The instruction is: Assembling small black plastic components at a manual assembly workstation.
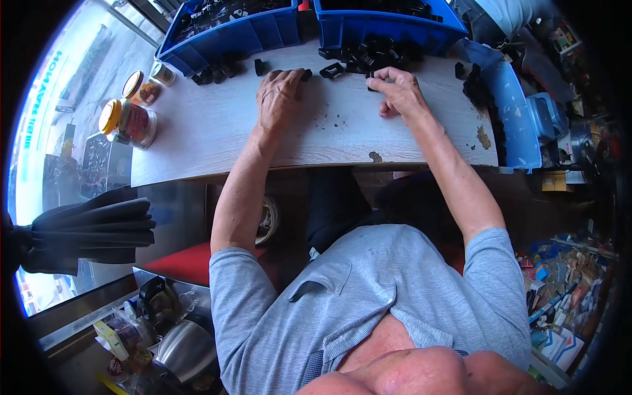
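Observation:
Both my arms reach out over a whitish wood-grain table [210,131]. My left hand [280,99] is closed, its fingertips on a small black plastic part [306,75] near the table's middle. To the right, my right hand [399,94] pinches another small black piece [370,83] between thumb and forefinger. Just beyond it lies a heap of black plastic parts [368,58], with one clip-shaped part [331,70] at its left edge. A single black part [259,66] rests just beyond my left hand. The exact shape of the held pieces is too small to make out.
Two blue bins of black parts, a left bin [230,36] and a right bin [388,27], line the far edge. Jars with yellow lids [112,117] stand at the left. A light blue bin [517,105] with black parts is at the right. A kettle [187,349] sits lower left.

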A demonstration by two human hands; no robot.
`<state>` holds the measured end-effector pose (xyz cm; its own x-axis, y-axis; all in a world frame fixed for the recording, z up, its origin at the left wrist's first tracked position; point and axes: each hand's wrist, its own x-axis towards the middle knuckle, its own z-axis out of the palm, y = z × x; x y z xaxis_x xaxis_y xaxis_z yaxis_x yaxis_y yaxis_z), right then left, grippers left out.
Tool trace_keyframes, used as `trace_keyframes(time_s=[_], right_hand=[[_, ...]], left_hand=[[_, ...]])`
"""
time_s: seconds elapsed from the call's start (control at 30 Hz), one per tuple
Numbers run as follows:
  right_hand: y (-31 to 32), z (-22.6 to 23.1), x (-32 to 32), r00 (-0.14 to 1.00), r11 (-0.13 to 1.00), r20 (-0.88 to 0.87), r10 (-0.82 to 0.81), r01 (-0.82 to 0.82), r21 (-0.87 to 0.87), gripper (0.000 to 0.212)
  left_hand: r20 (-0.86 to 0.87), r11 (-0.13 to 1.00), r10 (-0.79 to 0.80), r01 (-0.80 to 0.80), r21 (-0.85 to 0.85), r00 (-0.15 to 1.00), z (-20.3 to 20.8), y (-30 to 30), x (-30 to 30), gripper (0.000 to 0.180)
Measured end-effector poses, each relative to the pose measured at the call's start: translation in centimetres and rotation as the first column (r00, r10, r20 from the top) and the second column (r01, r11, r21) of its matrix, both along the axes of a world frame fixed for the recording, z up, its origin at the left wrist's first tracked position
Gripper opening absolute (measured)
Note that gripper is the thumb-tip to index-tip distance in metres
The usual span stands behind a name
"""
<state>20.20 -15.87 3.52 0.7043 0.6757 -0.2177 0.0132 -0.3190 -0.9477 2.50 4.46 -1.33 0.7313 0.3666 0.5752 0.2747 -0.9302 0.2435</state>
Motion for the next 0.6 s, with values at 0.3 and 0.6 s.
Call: trace_keyframes(time_s=[0.3,0.6], right_hand=[[-3.4,0.2,-0.2,0.985,0.979,0.065,0.16,-0.149,-0.142,0.021],[-4.0,0.8,-1.1,0.99,0.983,0.12,0.067,-0.045,-0.18,0.038]], left_hand=[[-0.046,1.0,0.005,-0.007,-0.022,0.999,0.4,0.0,0.1,0.037],[0.04,0.998,-0.008,0.01,-0.061,0.999,0.0,0.5,-0.1,0.029]])
